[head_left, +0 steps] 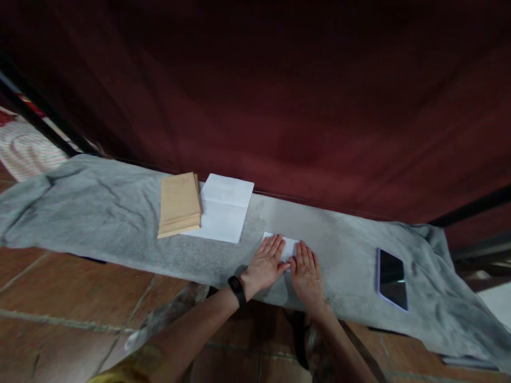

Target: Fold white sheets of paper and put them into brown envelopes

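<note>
My left hand (266, 261) lies flat, fingers stretched out, on a small folded white paper (288, 246) that rests on a grey cloth (120, 223). My right hand (306, 270) lies flat beside it, fingers spread, touching the same paper's right part. A black band sits on my left wrist. Most of the paper is hidden under my fingers.
A stack of tan envelopes (179, 204) lies to the left, overlapping a stack of white sheets (224, 208). A phone (392, 279) with a dark screen lies face up at the right. A dark red curtain (279, 96) hangs behind. Brown tiled floor (72, 298) shows below.
</note>
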`<state>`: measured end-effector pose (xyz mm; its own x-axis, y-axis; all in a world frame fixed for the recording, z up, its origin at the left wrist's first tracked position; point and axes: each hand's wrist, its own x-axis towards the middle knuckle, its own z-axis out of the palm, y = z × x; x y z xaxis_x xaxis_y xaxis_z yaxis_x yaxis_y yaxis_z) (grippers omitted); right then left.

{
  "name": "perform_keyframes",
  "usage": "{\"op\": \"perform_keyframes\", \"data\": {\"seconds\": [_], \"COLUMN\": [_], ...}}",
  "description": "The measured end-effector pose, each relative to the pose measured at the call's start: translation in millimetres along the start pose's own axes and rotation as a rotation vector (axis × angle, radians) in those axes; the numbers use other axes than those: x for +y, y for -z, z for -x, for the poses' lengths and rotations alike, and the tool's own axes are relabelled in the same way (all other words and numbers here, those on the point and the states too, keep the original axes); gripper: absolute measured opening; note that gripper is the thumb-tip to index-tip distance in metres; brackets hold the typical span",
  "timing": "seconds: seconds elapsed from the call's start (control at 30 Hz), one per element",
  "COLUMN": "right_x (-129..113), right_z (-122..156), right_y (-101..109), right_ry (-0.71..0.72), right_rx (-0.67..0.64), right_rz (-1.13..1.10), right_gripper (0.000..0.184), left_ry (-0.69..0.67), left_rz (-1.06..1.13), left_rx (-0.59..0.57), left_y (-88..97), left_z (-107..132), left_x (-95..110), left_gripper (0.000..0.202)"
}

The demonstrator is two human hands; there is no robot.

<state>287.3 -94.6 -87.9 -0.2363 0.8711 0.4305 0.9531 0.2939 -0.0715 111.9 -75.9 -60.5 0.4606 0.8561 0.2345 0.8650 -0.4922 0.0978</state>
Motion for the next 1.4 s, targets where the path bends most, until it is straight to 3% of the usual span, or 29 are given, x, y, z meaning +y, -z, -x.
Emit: {"op": "perform_keyframes", "data": {"seconds": [0.2, 0.37, 0.8, 1.1, 1.4], "right_x": [5, -6, -11, -6, 3], "right_z": [-12, -21, -8, -5, -1], "right_y": [5, 4, -2, 3, 6], "right_ry": [-0.059, -0.04, 0.121, 0.055, -0.013], "right_rx": [-0.057, -0.166, -0.076, -0.064, -0.07], "right_rz": [-0.2, -0.351, -0.087, -0.01, 0.001], "right_gripper": [0.052, 0.058, 0.053, 0.058, 0.06], "left_ry": [-0.029, -0.057, -0.045, 0.103, 0.178], "left_rz": [-0.006, -0.033, 0.05, 0.022, -0.052], "left_rx": [-0.062, -0.072, -0.089, -0.04, -0.013], "left_y": [2.8, 4.2, 10.4, 1.6, 8.0], "left_z": [-3, -4, 0, 3, 9], "left_x": [6, 8, -3, -22, -31], "left_gripper": [0.067, 0.063, 0.058, 0.063, 0.069]}}
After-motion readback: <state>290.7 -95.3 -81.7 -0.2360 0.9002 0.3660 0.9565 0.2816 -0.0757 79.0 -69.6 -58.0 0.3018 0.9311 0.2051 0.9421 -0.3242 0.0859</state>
